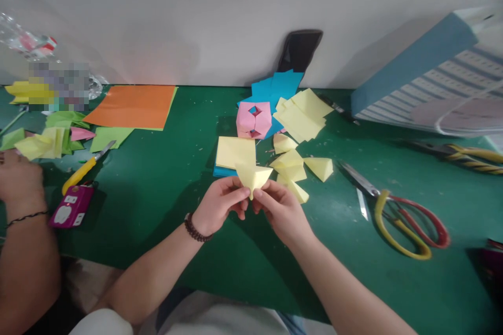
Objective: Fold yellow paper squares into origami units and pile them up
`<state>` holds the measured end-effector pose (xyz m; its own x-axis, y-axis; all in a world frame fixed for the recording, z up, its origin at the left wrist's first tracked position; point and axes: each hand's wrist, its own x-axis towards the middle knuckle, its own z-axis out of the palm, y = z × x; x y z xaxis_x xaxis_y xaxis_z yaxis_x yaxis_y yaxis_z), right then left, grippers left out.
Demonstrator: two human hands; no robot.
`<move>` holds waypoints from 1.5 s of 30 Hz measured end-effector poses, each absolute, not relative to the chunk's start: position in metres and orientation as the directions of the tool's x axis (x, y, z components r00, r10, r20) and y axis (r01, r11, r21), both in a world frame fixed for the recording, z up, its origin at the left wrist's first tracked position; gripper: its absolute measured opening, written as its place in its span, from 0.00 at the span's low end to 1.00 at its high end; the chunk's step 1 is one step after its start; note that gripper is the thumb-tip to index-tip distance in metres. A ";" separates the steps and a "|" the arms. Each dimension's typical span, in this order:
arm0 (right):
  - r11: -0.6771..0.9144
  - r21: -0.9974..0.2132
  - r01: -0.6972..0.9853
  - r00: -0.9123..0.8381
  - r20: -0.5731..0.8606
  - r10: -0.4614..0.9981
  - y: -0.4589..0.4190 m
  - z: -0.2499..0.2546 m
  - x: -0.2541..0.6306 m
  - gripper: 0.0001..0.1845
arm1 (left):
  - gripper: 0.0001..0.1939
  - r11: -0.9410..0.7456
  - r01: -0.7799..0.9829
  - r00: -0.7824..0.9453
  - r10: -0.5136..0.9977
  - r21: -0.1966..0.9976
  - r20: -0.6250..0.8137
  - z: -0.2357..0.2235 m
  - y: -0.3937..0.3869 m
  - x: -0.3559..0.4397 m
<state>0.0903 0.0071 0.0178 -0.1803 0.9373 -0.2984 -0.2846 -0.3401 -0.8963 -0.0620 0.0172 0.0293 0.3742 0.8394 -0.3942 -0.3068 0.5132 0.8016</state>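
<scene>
Between both hands, over the near side of the table, is a folded pale-yellow paper piece (253, 177). My left hand (225, 200) pinches its lower left side with thumb and fingers. On the lower right, my right hand (278, 206) pinches the same piece. Just behind it lies a stack of square papers (233, 152), yellow on top and blue beneath. Several folded yellow paper pieces (290, 165) rest to the right of my hands. A pink folded paper cube (253, 120) sits beyond the stack, beside fanned yellow sheets (304, 115) and blue sheets (277, 88).
Scissors (393, 214) and pliers (463, 153) lie to the right, below a large box-like bag (428, 73). A phone (301, 49) leans on the wall. Leftward are orange paper (131, 107), a yellow craft knife (84, 170), a purple box (73, 207) and another person's hand (19, 178).
</scene>
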 end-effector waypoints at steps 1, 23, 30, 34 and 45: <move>-0.342 -0.896 -0.283 -0.183 -0.300 0.936 0.007 0.018 0.090 0.17 | 0.17 0.516 -0.311 0.380 0.837 0.798 -0.393 0.029 0.017 -0.062; -0.358 -0.911 -0.203 -0.272 -0.299 0.915 0.006 0.014 0.089 0.18 | 0.22 0.510 -0.441 0.276 0.860 0.739 -0.429 0.027 0.016 -0.054; -0.415 -0.868 -0.275 -0.346 -0.313 0.884 0.007 0.018 0.088 0.20 | 0.22 0.507 -0.444 0.303 0.861 0.739 -0.409 0.023 0.015 -0.054; -0.411 -0.871 -0.271 -0.321 -0.321 0.891 0.009 0.018 0.089 0.21 | 0.22 0.502 -0.440 0.293 0.864 0.745 -0.410 0.025 0.016 -0.056; -0.345 -0.865 -0.363 -0.143 -0.314 0.938 0.012 0.020 0.095 0.19 | 0.15 0.501 -0.311 0.473 0.819 0.808 -0.326 0.031 0.019 -0.066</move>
<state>0.0948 0.0118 0.0199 -0.1433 0.9384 -0.3143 -0.3631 -0.3453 -0.8654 -0.0659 0.0191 0.0307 0.4731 0.8186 -0.3258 -0.3106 0.5010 0.8078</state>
